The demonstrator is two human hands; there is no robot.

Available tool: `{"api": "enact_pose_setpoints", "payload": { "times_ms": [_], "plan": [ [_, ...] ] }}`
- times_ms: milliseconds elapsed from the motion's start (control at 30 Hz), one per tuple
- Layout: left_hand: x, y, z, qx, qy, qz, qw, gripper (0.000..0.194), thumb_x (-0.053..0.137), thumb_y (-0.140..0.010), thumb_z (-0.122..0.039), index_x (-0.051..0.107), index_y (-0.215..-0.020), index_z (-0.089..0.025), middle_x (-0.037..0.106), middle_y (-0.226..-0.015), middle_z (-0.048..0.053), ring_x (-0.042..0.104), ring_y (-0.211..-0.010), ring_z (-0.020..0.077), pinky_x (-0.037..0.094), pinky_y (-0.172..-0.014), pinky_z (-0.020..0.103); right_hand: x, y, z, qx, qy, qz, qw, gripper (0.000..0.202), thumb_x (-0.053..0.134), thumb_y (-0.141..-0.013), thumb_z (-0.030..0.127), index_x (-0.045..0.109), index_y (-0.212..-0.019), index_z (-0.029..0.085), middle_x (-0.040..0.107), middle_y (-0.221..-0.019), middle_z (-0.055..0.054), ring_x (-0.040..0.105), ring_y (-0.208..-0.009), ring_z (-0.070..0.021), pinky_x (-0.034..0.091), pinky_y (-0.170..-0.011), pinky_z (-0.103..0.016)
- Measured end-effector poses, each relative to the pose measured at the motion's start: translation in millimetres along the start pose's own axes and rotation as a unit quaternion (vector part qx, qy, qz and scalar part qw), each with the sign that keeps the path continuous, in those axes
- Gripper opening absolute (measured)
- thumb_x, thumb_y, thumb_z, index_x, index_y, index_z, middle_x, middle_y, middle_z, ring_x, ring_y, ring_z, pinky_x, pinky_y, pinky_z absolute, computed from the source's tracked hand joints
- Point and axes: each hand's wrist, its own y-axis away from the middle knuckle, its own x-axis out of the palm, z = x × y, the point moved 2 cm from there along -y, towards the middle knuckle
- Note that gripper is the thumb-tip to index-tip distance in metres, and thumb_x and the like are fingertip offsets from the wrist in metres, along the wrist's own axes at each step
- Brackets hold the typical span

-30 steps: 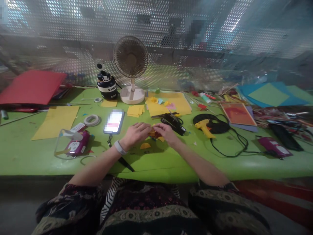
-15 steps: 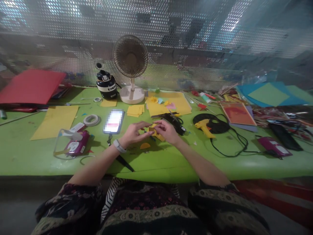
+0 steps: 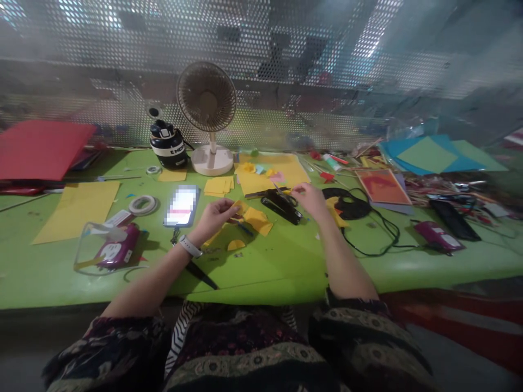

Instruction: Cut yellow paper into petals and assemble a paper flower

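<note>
Yellow paper piece (image 3: 257, 219), centre frame on the green table (image 3: 286, 261): likely light, floppy, easily creased; best pinched at an edge. Left hand (image 3: 214, 216) pinches its left corner; right hand (image 3: 311, 197), fingers loosely curled, reaches the black stapler (image 3: 280, 203) just right.

A fan (image 3: 207, 109) stands at the back of the green table (image 3: 286, 261), a dark jar (image 3: 167, 146) just left of it. Nearer lie a phone (image 3: 181, 205), a tape roll (image 3: 143, 204) and a yellow sheet (image 3: 77, 209). A red board (image 3: 38, 148) lies far left, blue paper (image 3: 429, 153) far right, a book (image 3: 382, 186) between.
</note>
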Motion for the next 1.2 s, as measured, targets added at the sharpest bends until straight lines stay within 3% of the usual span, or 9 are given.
{"api": "enact_pose_setpoints", "payload": {
  "times_ms": [100, 233, 500, 1033, 1200],
  "plan": [
    [-2.4, -2.9, 0.9, -0.028, 0.068, -0.019, 0.997, 0.044, 0.085, -0.065, -0.045, 0.061, -0.086, -0.014, 0.075, -0.084, 0.006, 0.073, -0.075, 0.0171, 0.059, -0.067, 0.028, 2.7, -9.8, -23.4, 0.037, 0.061, 0.105, 0.992, 0.014, 0.069, -0.081, 0.027, 0.074, -0.090, 0.017, 0.077, -0.096, -0.009, 0.070, -0.088, -0.0229, 0.051, -0.080, -0.031],
    [-6.9, -5.7, 4.0, -0.049, 0.144, -0.025, 0.988, 0.044, 0.088, -0.065, -0.033, 0.055, -0.089, -0.016, 0.076, -0.089, 0.006, 0.074, -0.080, 0.0175, 0.060, -0.072, 0.028, 13.2, -10.0, -29.0, 0.035, 0.078, 0.145, 0.986, 0.022, 0.072, -0.079, 0.027, 0.074, -0.099, 0.017, 0.076, -0.103, -0.009, 0.070, -0.093, -0.0233, 0.050, -0.079, -0.030],
    [-9.9, -7.0, 5.8, -0.085, 0.162, -0.015, 0.983, 0.040, 0.084, -0.071, -0.029, 0.051, -0.089, -0.017, 0.076, -0.091, 0.007, 0.075, -0.082, 0.0180, 0.058, -0.069, 0.026, 24.5, -11.7, -33.8, 0.038, 0.054, 0.131, 0.989, 0.023, 0.071, -0.080, 0.026, 0.074, -0.100, 0.015, 0.076, -0.103, -0.011, 0.070, -0.093, -0.0236, 0.050, -0.079, -0.030],
    [-14.5, -10.3, 10.2, -0.074, 0.137, -0.022, 0.987, 0.037, 0.085, -0.071, -0.032, 0.054, -0.083, -0.015, 0.073, -0.083, 0.004, 0.073, -0.073, 0.0122, 0.057, -0.070, 0.022, 17.0, -12.0, -31.1, 0.054, 0.122, 0.105, 0.985, 0.026, 0.071, -0.077, 0.030, 0.075, -0.099, 0.016, 0.075, -0.106, -0.014, 0.069, -0.098, -0.0279, 0.048, -0.077, -0.031],
    [-15.8, -10.6, 11.0, -0.077, 0.139, -0.021, 0.987, 0.036, 0.085, -0.071, -0.031, 0.056, -0.083, -0.014, 0.073, -0.082, 0.004, 0.073, -0.074, 0.0126, 0.056, -0.068, 0.021, 14.6, -11.9, -29.4, 0.088, 0.059, 0.090, 0.990, 0.019, 0.072, -0.077, 0.024, 0.073, -0.094, 0.014, 0.077, -0.098, -0.013, 0.071, -0.092, -0.0260, 0.051, -0.079, -0.032]
  ]
}}
